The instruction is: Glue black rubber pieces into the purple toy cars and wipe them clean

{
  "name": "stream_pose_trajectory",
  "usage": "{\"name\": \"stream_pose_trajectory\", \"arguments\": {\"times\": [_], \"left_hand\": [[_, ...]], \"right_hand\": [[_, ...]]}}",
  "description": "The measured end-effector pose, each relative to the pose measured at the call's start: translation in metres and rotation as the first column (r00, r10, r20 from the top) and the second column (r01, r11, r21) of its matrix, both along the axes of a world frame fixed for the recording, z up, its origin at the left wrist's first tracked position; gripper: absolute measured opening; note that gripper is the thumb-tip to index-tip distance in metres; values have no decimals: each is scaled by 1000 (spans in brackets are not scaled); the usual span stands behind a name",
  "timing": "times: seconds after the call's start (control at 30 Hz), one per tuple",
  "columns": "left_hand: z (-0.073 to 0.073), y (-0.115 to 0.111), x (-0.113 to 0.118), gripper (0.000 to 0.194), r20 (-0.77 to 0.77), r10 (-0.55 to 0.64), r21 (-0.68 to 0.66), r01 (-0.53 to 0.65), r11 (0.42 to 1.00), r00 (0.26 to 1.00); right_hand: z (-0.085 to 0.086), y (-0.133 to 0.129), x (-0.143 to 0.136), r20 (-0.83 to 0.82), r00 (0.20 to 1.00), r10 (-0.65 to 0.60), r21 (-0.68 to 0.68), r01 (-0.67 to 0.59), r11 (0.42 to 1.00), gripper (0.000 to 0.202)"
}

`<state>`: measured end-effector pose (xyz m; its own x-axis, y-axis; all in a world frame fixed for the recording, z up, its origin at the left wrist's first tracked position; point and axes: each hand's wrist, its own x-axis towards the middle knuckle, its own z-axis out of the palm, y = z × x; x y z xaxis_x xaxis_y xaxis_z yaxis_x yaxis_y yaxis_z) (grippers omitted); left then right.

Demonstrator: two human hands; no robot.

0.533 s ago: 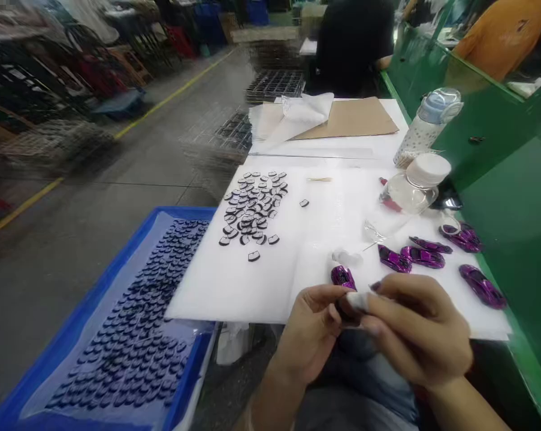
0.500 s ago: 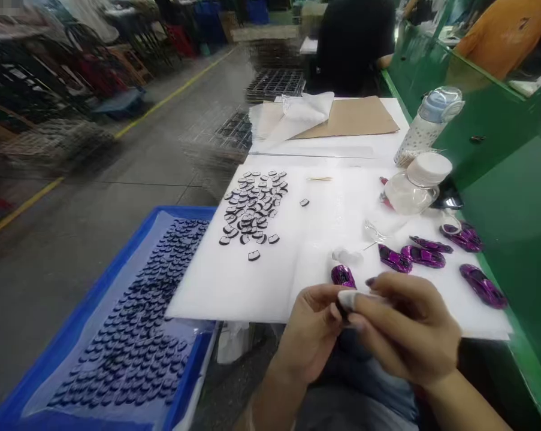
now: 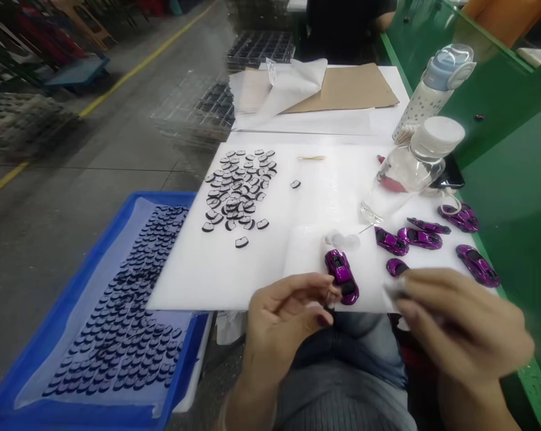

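Observation:
My left hand [image 3: 279, 326] is closed in a pinch at the table's front edge, on a small clear piece with a dark edge [image 3: 331, 298]. Just beyond its fingertips lies a purple toy car [image 3: 342, 272]. To the right, my right hand [image 3: 459, 323] is blurred by motion, its fingers pressed together around a small whitish-grey thing [image 3: 393, 290] whose kind I cannot make out. Close to that hand sit another purple toy car [image 3: 396, 267] and several more purple toy cars [image 3: 420, 238]. Many small dark-edged clear pieces [image 3: 236, 191] lie in a loose pile on the left.
A blue tray [image 3: 112, 233] with rows of dark-edged pieces stands left, below the white table [image 3: 216, 275]. At right are a clear jar with a white lid [image 3: 414, 161], a dotted bottle [image 3: 436, 90] and a green partition [image 3: 513, 173]. Brown cardboard [image 3: 360, 87] lies at the back.
My hands have come apart: the right moved right with the whitish thing, the left slightly left and down. The purple car they partly covered shows more fully. The view has tilted down.

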<state>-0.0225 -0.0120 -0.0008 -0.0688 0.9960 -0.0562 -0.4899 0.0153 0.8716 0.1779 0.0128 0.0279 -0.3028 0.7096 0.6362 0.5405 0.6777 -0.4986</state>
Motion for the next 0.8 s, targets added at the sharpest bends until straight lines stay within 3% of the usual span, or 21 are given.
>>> {"name": "stream_pose_trajectory", "arguments": {"times": [0.1, 0.17, 0.37, 0.67, 0.8], "left_hand": [[-3, -7, -10, 24, -357, 123, 75, -103, 992, 926], [-4, -9, -11, 28, -470, 133, 105, -94, 990, 873], [1, -10, 0, 30, -541, 183, 117, -142, 983, 821], [1, -10, -1, 29, -601, 163, 158, -84, 984, 782], [-2, -8, -3, 27, -705, 200, 258, -17, 966, 680]], "right_hand": [[-16, 0, 17, -160, 984, -85, -143, 62, 988, 19], [-26, 0, 19, -218, 967, -128, -251, 71, 965, 15], [-41, -4, 12, -426, 876, -226, -432, 23, 902, 3], [-47, -6, 9, -528, 821, -217, -414, -25, 910, 9], [-45, -8, 7, -477, 841, -256, -429, 32, 903, 9]]}}
